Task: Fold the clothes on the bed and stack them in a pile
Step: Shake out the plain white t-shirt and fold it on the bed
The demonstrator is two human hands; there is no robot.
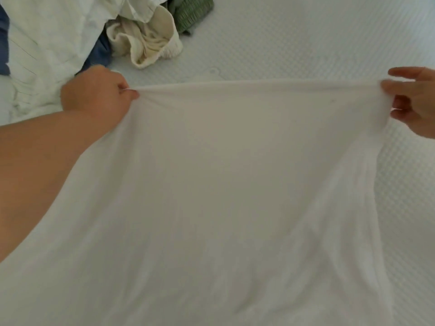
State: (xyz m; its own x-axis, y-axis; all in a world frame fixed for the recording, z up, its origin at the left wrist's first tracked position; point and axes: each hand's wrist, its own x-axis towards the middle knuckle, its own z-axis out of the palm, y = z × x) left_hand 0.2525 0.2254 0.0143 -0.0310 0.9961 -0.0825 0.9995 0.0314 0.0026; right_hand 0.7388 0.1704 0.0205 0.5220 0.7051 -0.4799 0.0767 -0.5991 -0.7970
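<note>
bed [306, 43] is taking up the whole view. white garment [211, 184] is being held stretched over it, top edge running left-right between both hands, the rest hanging toward the person. unfolded pile [58, 31] is lying far left, nearest the left hand. left hand [96, 90] is pinching the left corner with curled fingers; right hand [414, 102] is pinching the right corner, upper fingers sticking out. likely next: laying it flat to fold.
</note>
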